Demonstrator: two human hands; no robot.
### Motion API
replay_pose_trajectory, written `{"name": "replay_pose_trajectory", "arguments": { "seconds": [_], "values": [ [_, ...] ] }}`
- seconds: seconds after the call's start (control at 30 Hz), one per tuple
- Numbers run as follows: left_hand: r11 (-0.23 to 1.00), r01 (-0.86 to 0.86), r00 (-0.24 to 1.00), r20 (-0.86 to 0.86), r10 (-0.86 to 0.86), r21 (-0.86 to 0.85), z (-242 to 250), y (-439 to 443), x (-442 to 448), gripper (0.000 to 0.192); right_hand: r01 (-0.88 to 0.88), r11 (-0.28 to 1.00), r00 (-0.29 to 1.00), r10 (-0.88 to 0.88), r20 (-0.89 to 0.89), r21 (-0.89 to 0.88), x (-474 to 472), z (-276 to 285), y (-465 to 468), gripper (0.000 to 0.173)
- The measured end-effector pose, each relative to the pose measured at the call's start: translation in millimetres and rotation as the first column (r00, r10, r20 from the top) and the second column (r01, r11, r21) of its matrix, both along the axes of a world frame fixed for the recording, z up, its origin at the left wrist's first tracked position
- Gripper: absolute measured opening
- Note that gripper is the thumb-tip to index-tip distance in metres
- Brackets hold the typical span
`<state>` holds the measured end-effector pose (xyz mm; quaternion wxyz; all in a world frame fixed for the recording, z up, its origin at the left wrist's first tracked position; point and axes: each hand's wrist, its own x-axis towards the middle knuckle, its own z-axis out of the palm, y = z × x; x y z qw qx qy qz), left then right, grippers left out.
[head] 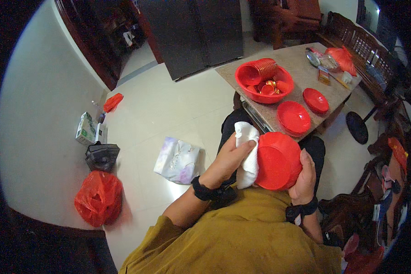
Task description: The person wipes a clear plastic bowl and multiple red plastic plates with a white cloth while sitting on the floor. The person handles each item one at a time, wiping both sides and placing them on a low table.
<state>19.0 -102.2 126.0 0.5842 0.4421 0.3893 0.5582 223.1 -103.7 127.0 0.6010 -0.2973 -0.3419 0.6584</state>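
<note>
My left hand (231, 157) grips a folded white cloth or paper towel (248, 161), its thumb on top, against the left rim of a red plastic plate (278, 162). The right edge of that plate is held in my right hand (304, 174), and its underside with a round base ring faces up. Just beyond, on the table corner, lie a stack of red plates (294, 117) and a smaller group of red dishes (315, 100). A large red basin (264, 99) holds a nested row of red cups (264, 69) and several loose red and gold cups.
The stone-topped table (294, 58) also bears a red plastic bag (342, 60), clear packages and a small box (323, 76). On the floor to the left are a tissue pack (178, 160), a black bag (102, 156), a red bag (99, 198) and a carton (86, 128).
</note>
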Motion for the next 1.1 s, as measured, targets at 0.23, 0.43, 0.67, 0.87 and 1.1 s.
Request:
{"name": "replay_pose_trajectory", "arguments": {
  "seconds": [0.23, 0.43, 0.67, 0.87, 1.1],
  "values": [
    [0.980, -0.107, 0.988, 0.094, 0.124, -0.170, 6.5, 6.6, 4.4, 0.025, -0.025, 0.999, 1.000, 0.024, 0.005, 0.038, 6.6, 1.1, 6.5, 0.042],
    [0.990, -0.013, 0.963, 0.263, 0.050, -0.140, 15.9, -4.9, 6.2, 0.032, 0.037, 0.997, 0.984, -0.048, -0.172, -0.068, 9.1, -8.4, 20.6, 0.050],
    [0.846, 0.137, 0.801, -0.560, 0.211, 0.515, 22.0, -14.4, 8.7, 0.033, -0.171, 0.931, 0.985, 0.161, -0.058, -0.322, 3.1, -23.0, 22.1, 0.059],
    [0.645, 0.724, 0.548, -0.770, -0.327, 0.242, 13.8, -8.5, 25.4, 0.027, -0.369, 0.903, 0.927, 0.339, -0.161, -0.220, 2.1, -22.6, 17.4, 0.044],
    [0.631, 0.452, 0.417, -0.775, 0.475, 0.630, 3.1, 31.4, 38.0, 0.029, -0.300, 0.954, 0.947, 0.301, 0.113, -0.019, -2.8, -17.1, 14.8, 0.043]
  ]
}}
